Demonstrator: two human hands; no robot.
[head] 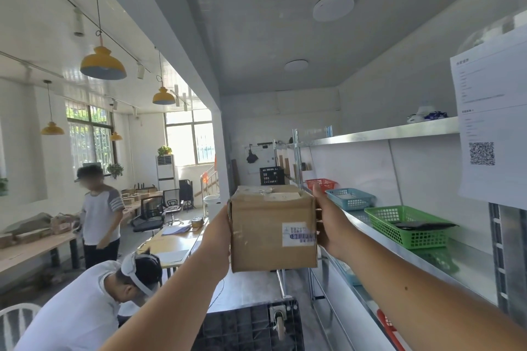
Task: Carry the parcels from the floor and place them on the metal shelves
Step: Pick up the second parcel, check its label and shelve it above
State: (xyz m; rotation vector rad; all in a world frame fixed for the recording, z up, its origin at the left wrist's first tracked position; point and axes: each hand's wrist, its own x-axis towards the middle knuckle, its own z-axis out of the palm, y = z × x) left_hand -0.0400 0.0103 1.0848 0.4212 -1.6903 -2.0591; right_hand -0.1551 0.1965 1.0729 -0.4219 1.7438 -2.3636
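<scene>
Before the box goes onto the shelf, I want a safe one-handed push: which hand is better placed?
Probably the right hand: it grips the box on the side nearest the shelf.

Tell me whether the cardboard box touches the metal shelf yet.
Apart. The head view shows the cardboard box held in the air, left of the metal shelf.

Both forearms bare, no sleeves, no gloves.

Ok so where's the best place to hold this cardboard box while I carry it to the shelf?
Grip the cardboard box by its two opposite side walls, one palm from each side, as the left hand and right hand do now. Its flat, parallel sides suit a squeeze.
</scene>
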